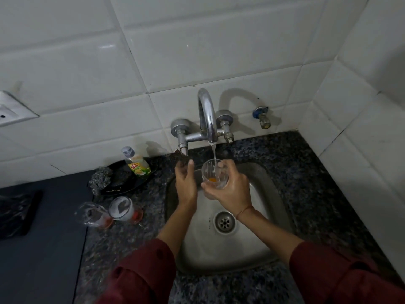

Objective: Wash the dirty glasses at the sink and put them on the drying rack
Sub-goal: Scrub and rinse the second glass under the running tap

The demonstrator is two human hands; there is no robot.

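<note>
My right hand [232, 188] grips a clear glass [213, 175] with an orange residue at its bottom, held under the running tap [208, 119] over the steel sink [263, 194]. Water streams into the glass. My left hand [186, 183] is just left of it, pinching a dark scrub pad [183, 157] between thumb and fingers. Two more dirty glasses [125, 208] [94, 215] with reddish dregs stand on the granite counter [131, 238] left of the sink. No drying rack is visible.
A dish soap bottle [137, 164] and a steel wool scourer [100, 179] rest on a black dish at the back left. A dark object [17, 212] lies at the far left. A small wall valve [262, 116] sits right of the tap.
</note>
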